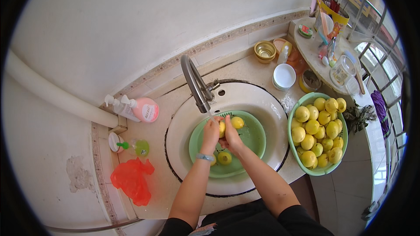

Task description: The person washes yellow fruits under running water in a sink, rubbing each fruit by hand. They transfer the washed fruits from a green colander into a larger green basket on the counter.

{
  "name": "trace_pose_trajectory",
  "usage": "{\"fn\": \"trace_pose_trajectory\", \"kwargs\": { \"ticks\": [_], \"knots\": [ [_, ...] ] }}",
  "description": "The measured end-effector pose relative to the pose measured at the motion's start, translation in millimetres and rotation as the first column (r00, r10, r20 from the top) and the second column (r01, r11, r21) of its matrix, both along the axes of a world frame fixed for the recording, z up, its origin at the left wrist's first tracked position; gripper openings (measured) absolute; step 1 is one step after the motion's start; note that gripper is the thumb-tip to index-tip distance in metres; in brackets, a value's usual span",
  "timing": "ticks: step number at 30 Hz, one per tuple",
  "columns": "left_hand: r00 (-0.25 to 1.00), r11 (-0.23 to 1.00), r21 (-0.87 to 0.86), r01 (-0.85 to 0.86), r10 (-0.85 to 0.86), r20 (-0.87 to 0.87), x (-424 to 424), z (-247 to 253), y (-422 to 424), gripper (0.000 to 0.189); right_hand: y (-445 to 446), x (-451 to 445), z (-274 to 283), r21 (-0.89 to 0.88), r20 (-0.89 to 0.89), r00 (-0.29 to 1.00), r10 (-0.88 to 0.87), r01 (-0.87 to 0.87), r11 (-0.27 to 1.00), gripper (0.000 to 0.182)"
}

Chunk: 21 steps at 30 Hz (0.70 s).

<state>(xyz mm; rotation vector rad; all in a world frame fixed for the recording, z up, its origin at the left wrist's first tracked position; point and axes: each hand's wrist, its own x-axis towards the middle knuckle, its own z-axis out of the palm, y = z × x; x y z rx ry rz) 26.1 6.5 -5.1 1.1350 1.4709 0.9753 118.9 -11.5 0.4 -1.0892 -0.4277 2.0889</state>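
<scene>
My left hand (211,132), with a pale bangle at its wrist, and my right hand (232,138) hold one yellow passion fruit (222,129) between them. Water runs from the steel faucet (202,105) onto the left fingers and the fruit. Below my hands, a green plastic basin (259,152) with water in it sits inside the white oval sink (178,137). Another passion fruit (237,122) floats behind my right hand. Closer to me, one more (224,158) lies in the water, and a further one is partly hidden by my left wrist.
Right of the sink, a green basket (290,137) is heaped with passion fruits. A white bowl (284,76) and brass-coloured bowls (264,51) stand behind it. Pump bottles (146,109), a green-capped bottle (141,147) and a red plastic bag (133,180) occupy the left counter.
</scene>
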Motion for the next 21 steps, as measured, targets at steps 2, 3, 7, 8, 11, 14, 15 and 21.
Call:
{"fn": "trace_pose_trajectory", "kwargs": {
  "ticks": [2, 3, 7, 8, 11, 14, 15, 21],
  "knots": [
    [0.985, 0.985, -0.168, 0.036, -0.007, 0.174, -10, -3, 7, 0.033, -6, -3, 14, 0.023, 0.042, 0.999, 0.019, -0.02, 1.0, 0.056],
    [0.966, 0.967, -0.245, 0.064, 0.002, 0.26, -12, -1, 10, 0.036, -7, -4, 22, 0.036, 0.064, 0.998, 0.029, -0.031, 0.999, 0.057],
    [0.856, 0.978, -0.195, 0.07, 0.041, 0.515, 3, 15, 0, 0.035, -5, 9, 17, -0.11, 0.038, 0.999, -0.013, 0.017, 0.994, 0.056],
    [0.909, 0.972, -0.192, 0.139, -0.048, 0.415, 3, 22, -2, 0.034, -2, 13, 10, -0.111, 0.051, 0.999, -0.005, 0.011, 0.994, 0.057],
    [0.947, 0.95, -0.21, 0.23, -0.169, 0.275, 4, 26, -4, 0.028, -10, 16, 5, 0.054, 0.074, 0.996, -0.044, 0.04, 0.998, 0.062],
    [0.871, 0.968, -0.221, 0.116, 0.008, 0.491, 4, 6, 3, 0.021, -20, 18, 3, 0.104, 0.077, 0.997, 0.006, -0.014, 0.994, 0.059],
    [0.824, 0.967, -0.227, 0.113, 0.036, 0.566, 6, 3, 3, 0.02, -22, 24, 1, 0.206, 0.219, 0.976, 0.001, -0.047, 0.977, 0.056],
    [0.884, 0.993, -0.099, 0.058, -0.005, 0.467, 18, 3, -5, 0.023, -32, 33, -4, 0.475, 0.416, 0.885, -0.209, -0.015, 0.88, 0.047]
  ]
}}
